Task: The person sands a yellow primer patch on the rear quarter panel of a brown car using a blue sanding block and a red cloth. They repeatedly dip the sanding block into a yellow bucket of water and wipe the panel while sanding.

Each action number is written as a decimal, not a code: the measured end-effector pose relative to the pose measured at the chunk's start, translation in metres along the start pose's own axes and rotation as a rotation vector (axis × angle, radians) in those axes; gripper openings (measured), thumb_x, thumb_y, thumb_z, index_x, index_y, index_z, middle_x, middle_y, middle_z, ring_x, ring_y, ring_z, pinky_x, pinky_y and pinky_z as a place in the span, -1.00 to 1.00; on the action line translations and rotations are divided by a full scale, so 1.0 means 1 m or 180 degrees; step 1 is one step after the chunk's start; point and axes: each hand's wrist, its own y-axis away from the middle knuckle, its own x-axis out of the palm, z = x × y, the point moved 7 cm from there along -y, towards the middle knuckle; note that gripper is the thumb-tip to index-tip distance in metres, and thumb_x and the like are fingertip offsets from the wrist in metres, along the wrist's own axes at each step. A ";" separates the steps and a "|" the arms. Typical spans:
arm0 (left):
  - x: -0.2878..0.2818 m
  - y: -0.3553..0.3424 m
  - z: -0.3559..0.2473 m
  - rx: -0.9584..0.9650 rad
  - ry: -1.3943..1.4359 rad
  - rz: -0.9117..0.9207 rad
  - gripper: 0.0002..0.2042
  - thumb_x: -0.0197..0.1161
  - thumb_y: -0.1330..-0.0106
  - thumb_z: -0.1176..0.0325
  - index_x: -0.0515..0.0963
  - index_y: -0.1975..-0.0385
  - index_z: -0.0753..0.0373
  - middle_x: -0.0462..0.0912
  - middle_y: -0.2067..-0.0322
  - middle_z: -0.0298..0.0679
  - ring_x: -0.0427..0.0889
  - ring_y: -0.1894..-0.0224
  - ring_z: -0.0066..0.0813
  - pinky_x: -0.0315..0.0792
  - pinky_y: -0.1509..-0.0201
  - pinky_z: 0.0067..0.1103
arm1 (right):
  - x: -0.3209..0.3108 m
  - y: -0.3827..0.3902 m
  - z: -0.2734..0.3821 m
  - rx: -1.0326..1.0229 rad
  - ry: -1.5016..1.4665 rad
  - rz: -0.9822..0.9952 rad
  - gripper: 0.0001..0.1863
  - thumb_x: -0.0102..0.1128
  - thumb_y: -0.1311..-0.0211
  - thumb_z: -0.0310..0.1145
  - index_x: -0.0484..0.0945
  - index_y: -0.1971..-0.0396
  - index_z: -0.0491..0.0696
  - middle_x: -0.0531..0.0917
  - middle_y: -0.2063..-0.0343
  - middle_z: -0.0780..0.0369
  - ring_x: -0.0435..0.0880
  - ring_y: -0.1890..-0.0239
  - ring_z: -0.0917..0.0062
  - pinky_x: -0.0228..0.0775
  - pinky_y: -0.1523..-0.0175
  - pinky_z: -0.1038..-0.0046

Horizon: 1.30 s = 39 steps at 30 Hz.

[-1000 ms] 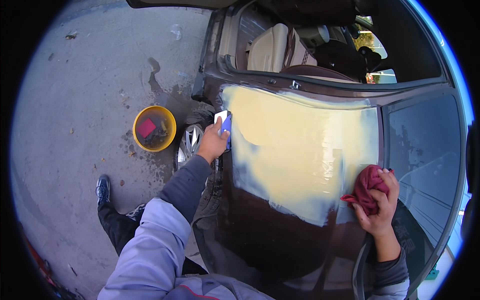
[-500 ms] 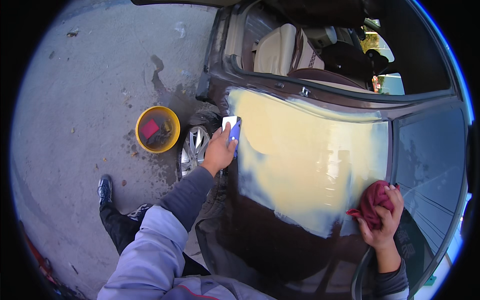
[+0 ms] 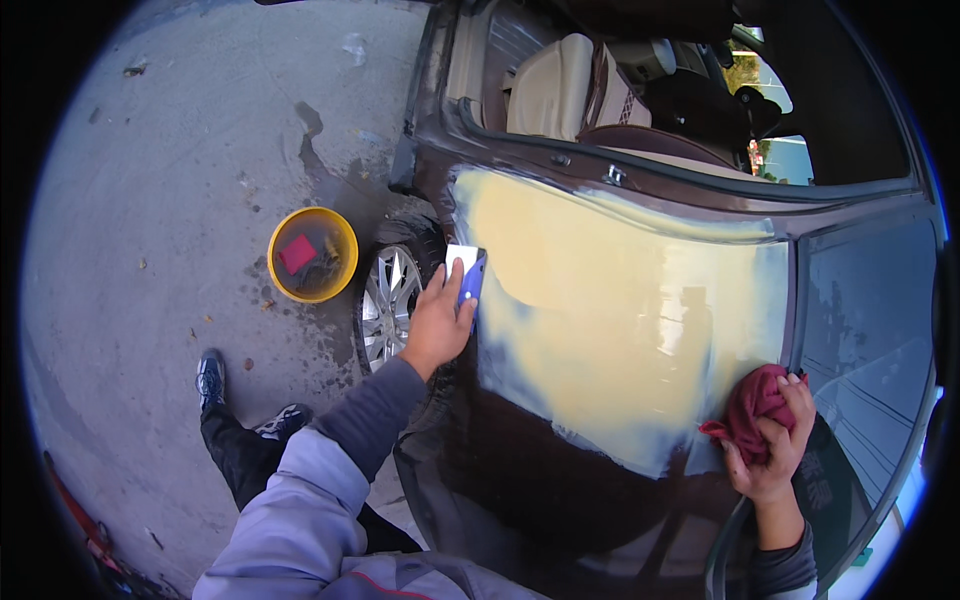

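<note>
My left hand (image 3: 436, 322) grips a white-and-blue sanding block (image 3: 470, 280), with the fingers laid over its side. The block lies at the left edge of a car's rear body panel, next to the wheel arch. Cream-yellow filler (image 3: 590, 300) covers much of this dark brown panel, with bluish-grey feathered edges; its surface looks wet and shiny. Closed around a bunched dark red cloth (image 3: 752, 412), my right hand (image 3: 778, 455) rests at the panel's lower right, close to the window glass. Whether the block is pressed flat cannot be made out.
A yellow-rimmed bucket (image 3: 312, 290) with dark water and a red pad stands on the wet concrete floor, left of the car wheel (image 3: 388, 300). An open car door frame at the top shows a beige seat (image 3: 550, 90). The rear window (image 3: 865, 300) lies right.
My left hand has moved the sanding block a little toward me along the panel's left edge. My right hand stays in place on the cloth. The view has shifted slightly.
</note>
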 end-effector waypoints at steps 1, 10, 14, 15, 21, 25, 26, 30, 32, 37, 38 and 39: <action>0.003 0.031 -0.011 -0.0068 -0.0091 0.0255 -0.29 0.34 -0.46 0.26 0.28 -0.59 0.23 0.35 -0.44 0.38 0.49 -0.34 0.37 0.40 -0.46 -0.12 | 0.000 0.000 0.000 0.0001 0.0003 0.0000 -0.52 0.61 0.08 -0.23 0.51 0.22 -0.05 0.55 -0.27 -0.15 0.49 -0.35 -0.22 0.22 -0.48 -0.29; -0.001 -0.042 0.025 -0.0450 0.0262 0.0208 -0.37 0.19 -0.60 0.22 0.24 -0.58 0.33 0.39 -0.44 0.32 0.38 -0.50 0.23 0.26 -0.59 -0.29 | 0.000 -0.002 0.002 -0.0016 -0.0004 -0.0008 -0.52 0.59 0.06 -0.23 0.50 0.21 -0.05 0.55 -0.27 -0.15 0.50 -0.34 -0.22 0.22 -0.47 -0.30; 0.007 0.034 0.000 -0.0188 -0.0048 0.0322 -0.27 0.33 -0.47 0.24 0.24 -0.61 0.23 0.34 -0.44 0.42 0.46 -0.37 0.45 0.36 -0.49 -0.10 | 0.001 0.000 0.001 -0.0012 0.0041 -0.0001 -0.53 0.58 0.04 -0.22 0.50 0.21 -0.05 0.55 -0.27 -0.16 0.50 -0.34 -0.23 0.22 -0.47 -0.31; 0.008 0.063 -0.011 -0.0128 -0.0013 0.0502 -0.24 0.37 -0.44 0.26 0.23 -0.63 0.20 0.30 -0.47 0.41 0.47 -0.37 0.47 0.34 -0.50 -0.07 | 0.001 0.000 0.000 -0.0006 0.0060 0.0030 -0.53 0.57 0.03 -0.22 0.50 0.21 -0.05 0.55 -0.27 -0.16 0.49 -0.34 -0.23 0.22 -0.47 -0.31; 0.001 -0.012 0.024 -0.0344 0.0312 0.0171 -0.37 0.22 -0.58 0.26 0.25 -0.58 0.30 0.40 -0.43 0.33 0.37 -0.52 0.22 0.27 -0.58 -0.28 | 0.001 -0.001 0.001 0.0012 -0.0005 0.0029 -0.53 0.58 0.03 -0.21 0.50 0.21 -0.05 0.55 -0.27 -0.16 0.49 -0.35 -0.23 0.22 -0.47 -0.30; 0.007 -0.013 0.025 -0.0520 0.0175 0.0231 -0.35 0.24 -0.55 0.24 0.26 -0.59 0.30 0.37 -0.44 0.36 0.43 -0.44 0.29 0.32 -0.54 -0.23 | 0.001 0.000 0.001 0.0010 0.0040 0.0042 -0.54 0.58 0.03 -0.21 0.50 0.22 -0.05 0.54 -0.27 -0.16 0.48 -0.36 -0.23 0.22 -0.47 -0.30; 0.009 0.020 0.014 -0.0411 0.0075 0.0227 -0.33 0.27 -0.52 0.24 0.28 -0.59 0.25 0.35 -0.44 0.39 0.48 -0.36 0.38 0.36 -0.51 -0.16 | 0.000 -0.001 0.001 0.0008 0.0011 0.0018 -0.54 0.58 0.03 -0.21 0.50 0.23 -0.05 0.54 -0.27 -0.16 0.48 -0.36 -0.23 0.22 -0.46 -0.30; 0.009 0.072 -0.007 -0.0104 -0.0047 0.0335 -0.28 0.33 -0.46 0.28 0.26 -0.61 0.20 0.32 -0.46 0.38 0.48 -0.34 0.41 0.38 -0.48 -0.11 | 0.001 0.000 -0.001 0.0013 0.0007 0.0033 -0.54 0.58 0.02 -0.21 0.51 0.22 -0.06 0.54 -0.27 -0.16 0.47 -0.36 -0.24 0.22 -0.46 -0.29; 0.009 0.047 0.003 -0.0081 -0.0051 0.0273 -0.29 0.32 -0.46 0.28 0.27 -0.60 0.23 0.34 -0.44 0.40 0.48 -0.33 0.44 0.40 -0.45 -0.10 | 0.001 0.001 0.000 -0.0023 0.0010 0.0032 -0.54 0.57 0.02 -0.22 0.51 0.22 -0.06 0.54 -0.28 -0.16 0.48 -0.36 -0.24 0.22 -0.46 -0.29; 0.004 0.009 0.014 -0.0176 0.0100 0.0081 -0.34 0.26 -0.53 0.27 0.26 -0.56 0.35 0.42 -0.40 0.33 0.50 -0.36 0.31 0.41 -0.46 -0.24 | 0.001 -0.001 0.001 -0.0049 0.0033 0.0021 -0.55 0.56 0.02 -0.21 0.51 0.22 -0.07 0.54 -0.28 -0.16 0.48 -0.36 -0.25 0.22 -0.47 -0.29; 0.005 0.031 0.003 -0.0095 0.0064 0.0138 -0.32 0.30 -0.50 0.28 0.27 -0.58 0.28 0.39 -0.42 0.35 0.49 -0.35 0.38 0.41 -0.46 -0.19 | 0.001 -0.001 0.001 -0.0037 0.0037 0.0019 -0.55 0.56 0.02 -0.21 0.51 0.22 -0.07 0.54 -0.28 -0.16 0.48 -0.36 -0.25 0.22 -0.47 -0.29; 0.008 0.054 -0.005 -0.0040 0.0036 0.0262 -0.29 0.34 -0.46 0.29 0.28 -0.60 0.20 0.34 -0.44 0.38 0.49 -0.32 0.44 0.39 -0.47 -0.14 | 0.001 -0.001 0.001 -0.0030 0.0032 0.0021 -0.55 0.56 0.02 -0.21 0.51 0.22 -0.07 0.54 -0.28 -0.16 0.48 -0.36 -0.25 0.21 -0.47 -0.29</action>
